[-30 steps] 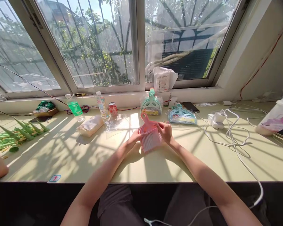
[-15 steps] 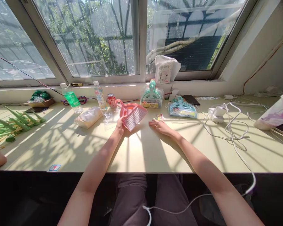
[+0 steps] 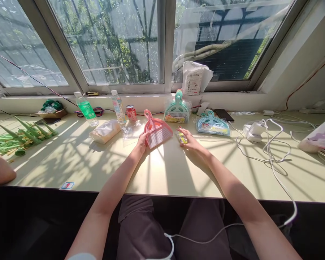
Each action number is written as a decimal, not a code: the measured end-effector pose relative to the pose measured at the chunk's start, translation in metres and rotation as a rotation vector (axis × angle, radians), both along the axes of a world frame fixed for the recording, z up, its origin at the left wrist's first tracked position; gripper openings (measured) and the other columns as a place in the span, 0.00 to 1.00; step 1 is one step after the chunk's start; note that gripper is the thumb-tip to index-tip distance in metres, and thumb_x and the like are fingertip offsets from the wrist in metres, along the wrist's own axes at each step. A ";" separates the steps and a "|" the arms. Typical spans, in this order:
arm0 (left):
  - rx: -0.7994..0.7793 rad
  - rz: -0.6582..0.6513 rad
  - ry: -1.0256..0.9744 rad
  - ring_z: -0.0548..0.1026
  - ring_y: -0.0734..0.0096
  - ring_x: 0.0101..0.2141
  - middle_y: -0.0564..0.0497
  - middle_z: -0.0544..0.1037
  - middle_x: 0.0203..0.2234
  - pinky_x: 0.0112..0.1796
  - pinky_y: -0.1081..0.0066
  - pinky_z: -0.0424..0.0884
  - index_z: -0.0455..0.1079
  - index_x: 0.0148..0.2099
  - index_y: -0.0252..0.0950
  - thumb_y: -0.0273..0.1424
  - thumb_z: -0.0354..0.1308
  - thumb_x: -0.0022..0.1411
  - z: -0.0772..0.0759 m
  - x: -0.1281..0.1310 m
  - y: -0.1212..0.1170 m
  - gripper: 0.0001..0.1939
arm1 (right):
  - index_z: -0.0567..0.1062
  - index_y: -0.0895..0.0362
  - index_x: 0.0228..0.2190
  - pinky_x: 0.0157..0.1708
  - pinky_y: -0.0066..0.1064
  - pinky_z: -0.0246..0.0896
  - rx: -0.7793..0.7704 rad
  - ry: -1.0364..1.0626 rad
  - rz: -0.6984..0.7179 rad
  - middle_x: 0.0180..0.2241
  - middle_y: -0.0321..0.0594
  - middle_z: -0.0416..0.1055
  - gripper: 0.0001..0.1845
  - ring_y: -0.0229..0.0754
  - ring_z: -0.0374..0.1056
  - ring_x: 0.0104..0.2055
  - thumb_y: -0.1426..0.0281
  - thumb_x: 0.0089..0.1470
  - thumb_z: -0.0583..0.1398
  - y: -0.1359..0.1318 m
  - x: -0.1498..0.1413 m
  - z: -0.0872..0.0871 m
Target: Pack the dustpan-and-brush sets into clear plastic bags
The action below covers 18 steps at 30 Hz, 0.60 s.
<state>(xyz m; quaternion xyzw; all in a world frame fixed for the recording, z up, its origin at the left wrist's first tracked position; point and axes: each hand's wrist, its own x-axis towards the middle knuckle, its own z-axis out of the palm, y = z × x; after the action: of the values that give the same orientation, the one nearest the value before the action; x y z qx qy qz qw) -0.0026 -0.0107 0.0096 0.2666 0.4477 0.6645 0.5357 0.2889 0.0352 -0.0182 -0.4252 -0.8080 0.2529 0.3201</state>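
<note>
Right hand point(image 3: 192, 142) pinches the small yellow item point(image 3: 181, 136), long axis roughly fore-aft; left hand point(image 3: 141, 143) grips the pink dustpan set point(image 3: 159, 133). Item sits just right of it.

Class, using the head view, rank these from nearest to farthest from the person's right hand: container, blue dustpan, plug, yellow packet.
1. Yellow packet: between thumb and fingers of the right hand.
2. Blue dustpan: just beyond, to the right.
3. Plug: farther right, by the cables.
4. Container: far right edge.
</note>
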 end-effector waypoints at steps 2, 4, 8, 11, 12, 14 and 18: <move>0.007 -0.003 0.001 0.84 0.58 0.37 0.50 0.86 0.33 0.42 0.65 0.79 0.81 0.45 0.37 0.30 0.77 0.50 -0.001 -0.002 0.002 0.19 | 0.65 0.47 0.76 0.73 0.55 0.63 -0.009 0.155 -0.135 0.69 0.53 0.69 0.58 0.61 0.69 0.70 0.70 0.45 0.70 0.005 0.000 -0.002; -0.008 -0.012 0.028 0.84 0.57 0.39 0.50 0.86 0.33 0.43 0.64 0.79 0.81 0.45 0.38 0.31 0.76 0.52 -0.002 -0.004 0.003 0.17 | 0.60 0.47 0.78 0.69 0.59 0.68 -0.027 0.320 -0.236 0.66 0.54 0.72 0.62 0.60 0.76 0.62 0.67 0.45 0.72 0.009 -0.001 -0.003; -0.071 -0.056 0.137 0.84 0.55 0.41 0.51 0.85 0.32 0.46 0.61 0.80 0.81 0.48 0.40 0.35 0.76 0.55 -0.006 -0.006 0.003 0.18 | 0.67 0.51 0.73 0.61 0.59 0.76 -0.061 0.529 -0.164 0.57 0.51 0.80 0.52 0.55 0.82 0.49 0.61 0.48 0.71 0.006 -0.003 0.006; 0.003 -0.192 0.181 0.85 0.49 0.45 0.48 0.87 0.38 0.48 0.57 0.82 0.81 0.55 0.42 0.39 0.77 0.55 -0.005 0.001 -0.004 0.26 | 0.82 0.51 0.58 0.65 0.57 0.72 -0.005 0.514 0.030 0.52 0.47 0.84 0.31 0.57 0.79 0.58 0.61 0.51 0.69 -0.013 -0.013 0.019; 0.054 -0.247 0.185 0.85 0.47 0.48 0.46 0.88 0.41 0.49 0.56 0.82 0.81 0.57 0.43 0.40 0.78 0.54 -0.004 0.005 -0.008 0.28 | 0.84 0.50 0.53 0.66 0.56 0.71 0.000 0.492 0.107 0.52 0.47 0.85 0.25 0.58 0.77 0.61 0.61 0.53 0.68 -0.022 -0.018 0.024; 0.140 -0.356 0.197 0.84 0.41 0.52 0.44 0.88 0.46 0.52 0.54 0.82 0.82 0.59 0.42 0.42 0.78 0.53 -0.002 0.014 -0.015 0.31 | 0.86 0.51 0.47 0.64 0.53 0.73 -0.048 0.449 0.275 0.51 0.46 0.85 0.18 0.58 0.78 0.60 0.62 0.55 0.67 -0.040 -0.029 0.031; 0.152 -0.494 0.240 0.82 0.29 0.57 0.40 0.88 0.46 0.55 0.44 0.81 0.82 0.60 0.40 0.52 0.75 0.55 -0.004 0.023 -0.019 0.35 | 0.86 0.53 0.44 0.54 0.44 0.79 -0.163 0.373 0.519 0.45 0.47 0.85 0.14 0.53 0.80 0.50 0.59 0.62 0.66 -0.057 -0.047 0.031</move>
<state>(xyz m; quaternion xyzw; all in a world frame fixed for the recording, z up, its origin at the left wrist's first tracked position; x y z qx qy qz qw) 0.0206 -0.0299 0.0056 0.4839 0.3781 0.5092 0.6031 0.2417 -0.0216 0.0127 -0.1757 -0.7939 0.4635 0.3522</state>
